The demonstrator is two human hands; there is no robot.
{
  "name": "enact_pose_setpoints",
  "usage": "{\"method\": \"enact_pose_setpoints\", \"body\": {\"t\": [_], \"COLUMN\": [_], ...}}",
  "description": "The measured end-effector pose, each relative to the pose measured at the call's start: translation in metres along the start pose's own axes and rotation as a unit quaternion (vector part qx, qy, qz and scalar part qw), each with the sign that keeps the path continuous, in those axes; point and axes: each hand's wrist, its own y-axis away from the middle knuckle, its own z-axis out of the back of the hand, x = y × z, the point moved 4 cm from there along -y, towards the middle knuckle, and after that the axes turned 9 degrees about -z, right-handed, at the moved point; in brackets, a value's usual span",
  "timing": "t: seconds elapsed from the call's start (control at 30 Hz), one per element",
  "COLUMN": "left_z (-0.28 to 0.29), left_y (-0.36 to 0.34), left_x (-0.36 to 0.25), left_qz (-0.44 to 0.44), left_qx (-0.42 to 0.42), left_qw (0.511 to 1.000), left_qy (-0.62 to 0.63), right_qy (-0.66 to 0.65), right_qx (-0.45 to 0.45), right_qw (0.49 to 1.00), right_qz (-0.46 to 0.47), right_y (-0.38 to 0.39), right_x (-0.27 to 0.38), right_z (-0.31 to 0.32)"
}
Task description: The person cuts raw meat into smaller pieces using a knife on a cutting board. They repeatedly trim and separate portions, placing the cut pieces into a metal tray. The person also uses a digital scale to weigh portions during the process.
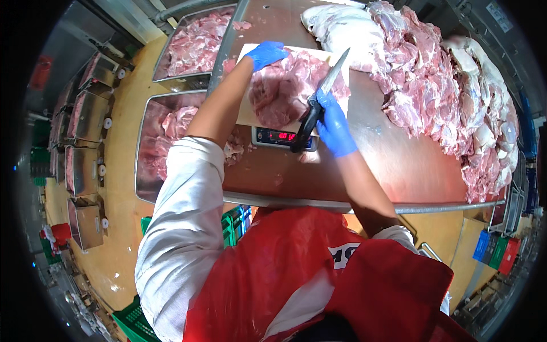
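My gloved left hand [266,55] grips the upper-left edge of a pile of pink raw meat [279,91] on a white board [247,114]. My gloved right hand [333,125] is closed on the black handle of a knife [312,111], its long blade angled up and right over the pile's right side. The board sits over a scale [268,137] with a red lit display, on a steel table [393,171]. A few small scraps lie beside the scale.
Steel bins of meat [194,43] [145,142] adjoin the table's left side. Large pale cuts [342,31] and meat [421,97] are heaped along its right. Steel carts [85,117] line the left floor; green crates [128,319] and coloured crates [496,251] stand lower down.
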Motion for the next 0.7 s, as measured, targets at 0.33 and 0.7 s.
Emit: {"method": "enact_pose_setpoints", "body": {"t": [0.33,0.7], "left_z": [0.024,0.052], "left_y": [0.180,0.251], "left_x": [-0.023,-0.041], "left_qz": [-0.253,-0.081], "left_qx": [-0.286,-0.305], "left_qw": [0.921,0.930], "left_qy": [-0.082,-0.190], "right_qy": [0.394,0.523], "right_qx": [-0.158,-0.057], "right_qw": [0.903,0.796], "right_qz": [0.070,0.298], "right_y": [0.133,0.116], "right_x": [0.037,0.034], "right_z": [0.080,-0.005]}}
